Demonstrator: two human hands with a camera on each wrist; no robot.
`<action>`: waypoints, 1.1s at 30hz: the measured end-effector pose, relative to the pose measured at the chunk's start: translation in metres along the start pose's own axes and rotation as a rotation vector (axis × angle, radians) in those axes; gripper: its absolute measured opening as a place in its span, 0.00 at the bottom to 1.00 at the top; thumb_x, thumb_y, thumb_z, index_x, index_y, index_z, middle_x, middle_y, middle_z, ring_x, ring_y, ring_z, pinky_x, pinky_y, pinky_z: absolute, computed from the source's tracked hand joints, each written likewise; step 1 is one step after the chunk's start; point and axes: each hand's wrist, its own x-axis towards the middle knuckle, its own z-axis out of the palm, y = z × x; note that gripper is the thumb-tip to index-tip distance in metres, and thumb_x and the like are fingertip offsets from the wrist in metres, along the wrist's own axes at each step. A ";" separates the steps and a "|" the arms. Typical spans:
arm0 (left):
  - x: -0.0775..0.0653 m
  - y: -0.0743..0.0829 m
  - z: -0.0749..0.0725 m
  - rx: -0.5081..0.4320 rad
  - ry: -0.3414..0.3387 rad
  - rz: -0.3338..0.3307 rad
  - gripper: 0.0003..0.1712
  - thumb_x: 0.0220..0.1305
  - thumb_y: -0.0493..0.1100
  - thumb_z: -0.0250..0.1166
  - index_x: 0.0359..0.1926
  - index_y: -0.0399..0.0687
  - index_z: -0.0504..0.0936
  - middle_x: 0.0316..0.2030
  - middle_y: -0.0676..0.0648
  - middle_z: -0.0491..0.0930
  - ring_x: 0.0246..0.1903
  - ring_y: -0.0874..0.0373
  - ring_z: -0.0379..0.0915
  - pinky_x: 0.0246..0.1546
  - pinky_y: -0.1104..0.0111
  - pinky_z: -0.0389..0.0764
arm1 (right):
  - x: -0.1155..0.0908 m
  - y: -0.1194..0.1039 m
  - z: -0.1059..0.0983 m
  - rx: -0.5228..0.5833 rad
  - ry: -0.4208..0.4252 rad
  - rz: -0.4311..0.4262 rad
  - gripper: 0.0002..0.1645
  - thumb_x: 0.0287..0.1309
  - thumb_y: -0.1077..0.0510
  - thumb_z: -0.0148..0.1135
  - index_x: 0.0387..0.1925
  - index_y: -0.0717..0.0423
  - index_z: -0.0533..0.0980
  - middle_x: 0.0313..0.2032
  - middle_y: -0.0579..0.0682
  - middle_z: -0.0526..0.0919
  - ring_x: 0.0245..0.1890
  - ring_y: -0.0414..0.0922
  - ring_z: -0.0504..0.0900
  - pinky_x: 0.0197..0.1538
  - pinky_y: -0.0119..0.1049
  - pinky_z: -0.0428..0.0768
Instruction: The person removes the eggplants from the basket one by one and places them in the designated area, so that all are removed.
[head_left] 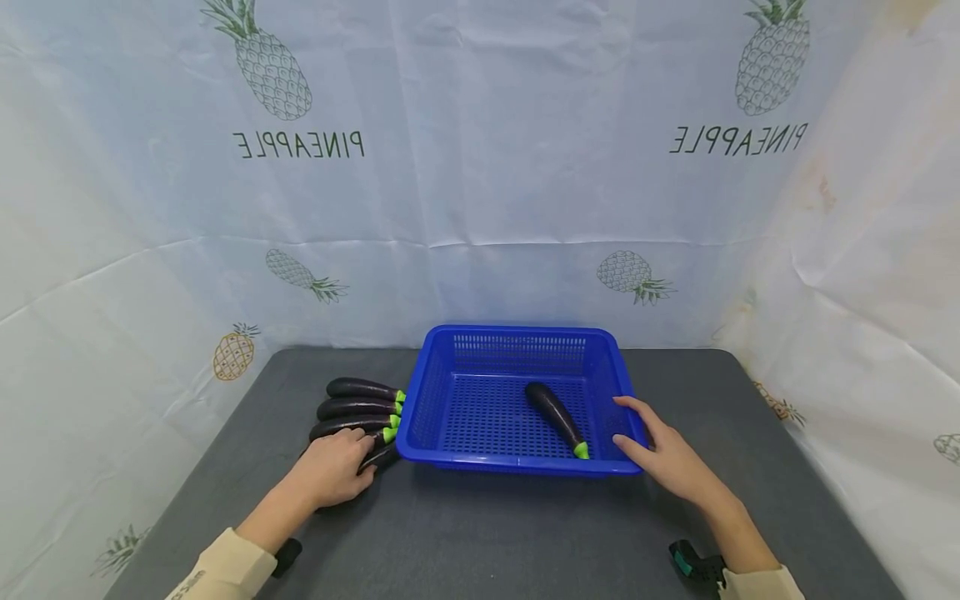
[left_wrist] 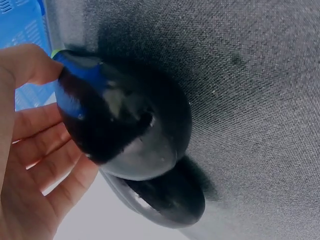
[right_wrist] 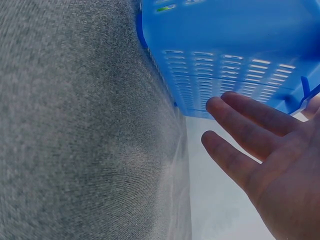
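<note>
At the left of the table, my left hand (head_left: pixel 337 467) holds the nearest eggplant (head_left: pixel 381 458) of a row, its thumb on the near side and fingers on the far side. In the left wrist view the dark, glossy end of this eggplant (left_wrist: pixel 125 120) hides part of another eggplant (left_wrist: pixel 175 200). A blue plastic basket (head_left: pixel 517 463) stands at the table's middle, with one eggplant (head_left: pixel 553 414) lying slanted inside. My right hand (head_left: pixel 671 458) grips the basket's right rim, thumb and index finger over it. In the right wrist view its other fingers (right_wrist: pixel 235 160) extend outside the wall.
Several more eggplants (head_left: pixel 358 407) lie side by side left of the basket, green stems toward it. The dark grey table (head_left: pixel 487 533) is bordered by a white curtain (head_left: pixel 487 283) printed with pineapples. Dark wrist gear (head_left: pixel 697 567) is at the right wrist.
</note>
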 end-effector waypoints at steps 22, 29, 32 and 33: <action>0.002 -0.002 -0.005 0.038 0.091 0.037 0.17 0.56 0.50 0.74 0.38 0.44 0.81 0.30 0.49 0.75 0.31 0.53 0.74 0.33 0.57 0.79 | 0.000 -0.001 -0.001 0.010 -0.006 0.014 0.39 0.73 0.46 0.57 0.76 0.53 0.56 0.71 0.73 0.59 0.62 0.72 0.72 0.53 0.64 0.78; 0.004 0.002 -0.008 -0.026 0.001 0.020 0.16 0.56 0.51 0.74 0.35 0.48 0.79 0.27 0.52 0.70 0.29 0.56 0.69 0.29 0.58 0.74 | -0.001 -0.001 -0.001 0.003 -0.004 0.012 0.38 0.73 0.47 0.57 0.76 0.52 0.56 0.71 0.72 0.61 0.62 0.70 0.73 0.54 0.64 0.78; 0.003 0.003 -0.006 -0.038 -0.014 0.014 0.15 0.56 0.51 0.74 0.33 0.49 0.78 0.27 0.52 0.70 0.28 0.57 0.68 0.29 0.59 0.73 | 0.000 0.000 -0.001 -0.001 -0.003 0.009 0.38 0.73 0.48 0.58 0.76 0.52 0.56 0.71 0.72 0.60 0.62 0.70 0.73 0.54 0.65 0.77; 0.003 0.003 -0.005 -0.034 -0.008 0.014 0.15 0.56 0.50 0.74 0.34 0.49 0.79 0.27 0.52 0.70 0.28 0.57 0.68 0.29 0.59 0.74 | 0.000 0.000 -0.001 0.000 -0.003 0.010 0.38 0.73 0.48 0.58 0.76 0.52 0.56 0.71 0.72 0.60 0.62 0.70 0.72 0.54 0.65 0.77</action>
